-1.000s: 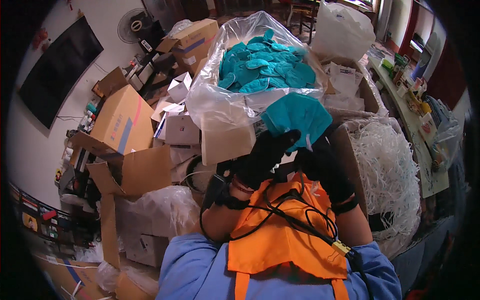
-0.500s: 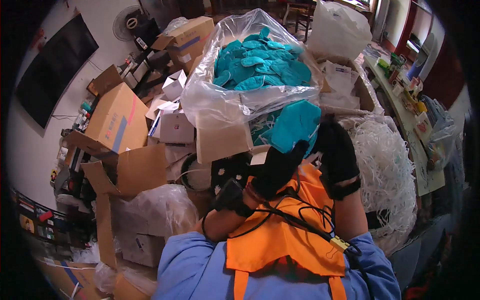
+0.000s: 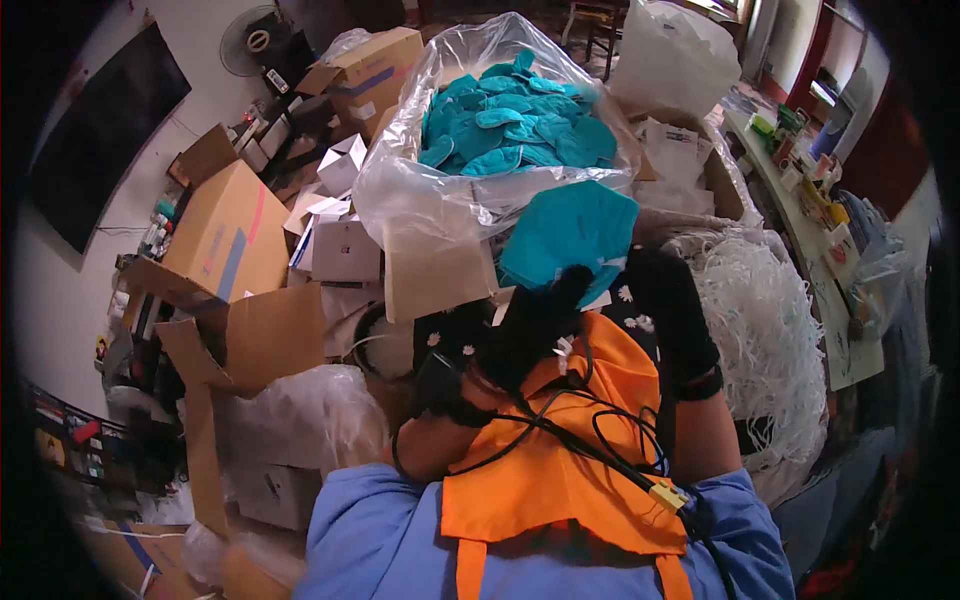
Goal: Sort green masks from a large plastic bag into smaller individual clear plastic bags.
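A teal face mask (image 3: 568,235) is held up over my lap, with its broad panel in view and tilted. My left hand (image 3: 530,335), in a black glove, grips the mask's lower edge, its thumb lying against the panel. My right hand (image 3: 678,312), also black-gloved, is closed beside the mask's right edge. Its fingertips are dark and partly hidden, so what they pinch cannot be made out. A pale strap shows at the mask's lower right, between the hands. Beyond it, a heap of similar teal masks (image 3: 520,118) fills a box lined with clear plastic (image 3: 430,205).
At right is a large pile of white elastic straps (image 3: 765,340), beside a long cluttered table (image 3: 845,350). Open cardboard boxes (image 3: 225,235) and small white boxes (image 3: 345,248) crowd the left. A black cable (image 3: 560,425) runs across my orange apron (image 3: 560,490).
The mask has shifted slightly left and turned, so its panel faces me more broadly. My left hand has moved a little left and down with it; the right hand stays beside the mask's edge.
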`<state>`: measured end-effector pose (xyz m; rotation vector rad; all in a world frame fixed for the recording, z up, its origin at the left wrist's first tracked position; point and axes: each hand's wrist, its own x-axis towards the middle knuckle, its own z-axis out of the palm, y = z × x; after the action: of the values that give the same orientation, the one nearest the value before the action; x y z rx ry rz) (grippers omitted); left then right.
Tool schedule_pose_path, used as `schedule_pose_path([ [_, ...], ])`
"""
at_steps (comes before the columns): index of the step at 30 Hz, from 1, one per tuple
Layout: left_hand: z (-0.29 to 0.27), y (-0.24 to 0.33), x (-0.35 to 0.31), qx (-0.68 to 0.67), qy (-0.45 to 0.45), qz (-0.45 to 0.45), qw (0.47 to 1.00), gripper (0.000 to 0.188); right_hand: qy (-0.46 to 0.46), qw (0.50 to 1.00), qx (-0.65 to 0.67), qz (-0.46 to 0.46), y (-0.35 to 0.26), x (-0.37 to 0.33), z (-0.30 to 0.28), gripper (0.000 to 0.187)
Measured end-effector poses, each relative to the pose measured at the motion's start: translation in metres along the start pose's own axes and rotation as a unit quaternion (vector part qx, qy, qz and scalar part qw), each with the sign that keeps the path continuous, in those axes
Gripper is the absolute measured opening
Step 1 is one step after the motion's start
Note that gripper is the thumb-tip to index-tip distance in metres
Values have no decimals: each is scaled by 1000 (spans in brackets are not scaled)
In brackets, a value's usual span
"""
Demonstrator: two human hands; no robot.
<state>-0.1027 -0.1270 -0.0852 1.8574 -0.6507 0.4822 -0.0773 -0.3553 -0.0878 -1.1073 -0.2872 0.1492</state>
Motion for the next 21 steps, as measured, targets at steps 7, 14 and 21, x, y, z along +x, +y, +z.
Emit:
schedule_pose_path([
  [7,4,-20,9,24,-215,-76,973,37,52,985,-146,-77,-11,5,58,30],
  [14,-3,-49,10,-79,-209,36,974,28,188,979,-49,-53,0,-6,52,33],
  [21,-20,-23,8,-453,-195,-345,798,44,113,993,-31,-13,1,-16,71,28],
])
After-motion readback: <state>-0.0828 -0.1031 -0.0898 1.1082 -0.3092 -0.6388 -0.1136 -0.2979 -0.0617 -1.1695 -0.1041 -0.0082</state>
